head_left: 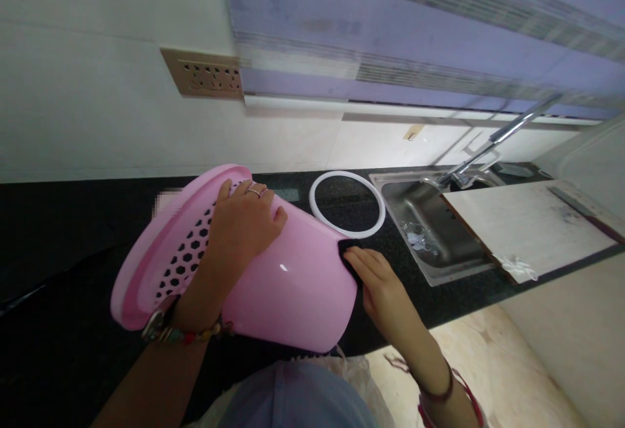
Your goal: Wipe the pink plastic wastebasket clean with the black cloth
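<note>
Right now the left hand [241, 223] lies spread on top of a pink basket [293, 285], fingers curled over its holey side. That basket is tipped on the black counter [58, 219]. At its bottom end, the right hand [378, 285] presses a dark cloth [347, 249] with flat fingers. Just past that hand lies a white ring [347, 204], then the sink [430, 232].
</note>
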Demonstrator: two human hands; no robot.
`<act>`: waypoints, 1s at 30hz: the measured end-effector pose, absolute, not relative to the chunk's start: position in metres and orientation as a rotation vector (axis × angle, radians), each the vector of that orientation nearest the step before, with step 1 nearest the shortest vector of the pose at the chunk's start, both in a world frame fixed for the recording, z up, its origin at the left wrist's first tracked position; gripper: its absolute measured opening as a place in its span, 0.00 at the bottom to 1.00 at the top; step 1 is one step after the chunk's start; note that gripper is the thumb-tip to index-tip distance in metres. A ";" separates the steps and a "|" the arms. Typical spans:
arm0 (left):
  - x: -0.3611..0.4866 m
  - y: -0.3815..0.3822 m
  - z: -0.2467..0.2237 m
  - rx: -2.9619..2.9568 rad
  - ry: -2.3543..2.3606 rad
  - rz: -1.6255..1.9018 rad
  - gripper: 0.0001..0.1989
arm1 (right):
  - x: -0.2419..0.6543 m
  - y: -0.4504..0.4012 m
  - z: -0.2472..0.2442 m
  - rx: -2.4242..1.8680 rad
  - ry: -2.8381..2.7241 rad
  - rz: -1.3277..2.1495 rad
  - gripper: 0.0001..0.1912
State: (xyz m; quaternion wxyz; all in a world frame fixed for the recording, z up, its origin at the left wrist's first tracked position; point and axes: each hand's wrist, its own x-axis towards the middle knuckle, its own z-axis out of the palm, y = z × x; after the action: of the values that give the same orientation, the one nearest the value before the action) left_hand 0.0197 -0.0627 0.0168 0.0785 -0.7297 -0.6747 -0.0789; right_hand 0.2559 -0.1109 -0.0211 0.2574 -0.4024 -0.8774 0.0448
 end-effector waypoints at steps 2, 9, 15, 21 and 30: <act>0.019 -0.063 0.016 -2.175 -2.008 -0.243 0.18 | 0.247 -0.099 -0.019 -1.113 -2.338 0.266 0.23; 0.016 -0.058 0.008 -2.158 -1.922 -0.505 0.16 | 0.229 -0.109 -0.011 -1.088 -2.305 0.333 0.15; 0.016 -0.053 0.018 -2.220 -1.778 -0.950 0.15 | 0.241 -0.122 -0.019 -1.040 -2.278 0.277 0.12; -0.003 -0.068 0.021 -2.277 -1.738 -0.672 0.17 | 0.247 -0.111 -0.034 -0.955 -2.381 0.072 0.19; -0.008 -0.072 0.009 -2.227 -1.845 -0.530 0.18 | 0.211 -0.125 -0.032 -0.784 -2.574 -0.028 0.21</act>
State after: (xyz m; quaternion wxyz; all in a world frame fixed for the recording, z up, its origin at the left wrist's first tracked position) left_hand -0.0076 -0.0721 0.0086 0.1006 -0.7536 -0.6244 -0.1795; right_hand 0.2109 -0.1246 -0.0325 0.2232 -0.2840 -0.9324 -0.0101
